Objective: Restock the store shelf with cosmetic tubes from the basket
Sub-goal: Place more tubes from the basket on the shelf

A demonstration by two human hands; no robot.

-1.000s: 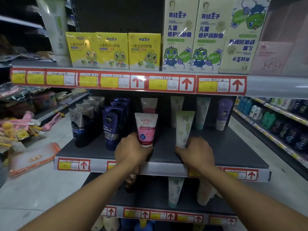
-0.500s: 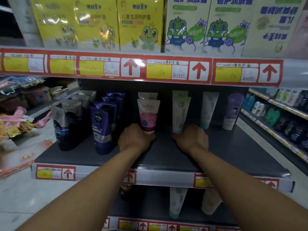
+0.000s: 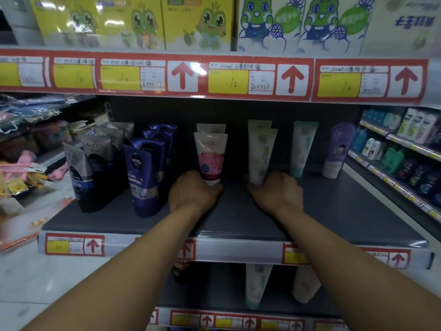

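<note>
Shelving underway | left hand point(image 3: 194, 194) grips pink-labelled white plastic tube point(image 3: 210, 158) | right hand point(image 3: 276, 193), beside it, grips pale green tube point(image 3: 261, 156) | basket unseen

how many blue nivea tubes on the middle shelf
3 visible, in one front-to-back row left of the left hand: front tube, second, third at the back. More may be hidden behind.

pink tube point(image 3: 210, 158) cap: hidden by left hand point(image 3: 193, 193) | upper boxes point(image 3: 195, 20): tops cut off | price tags point(image 3: 233, 82): blurred
</note>
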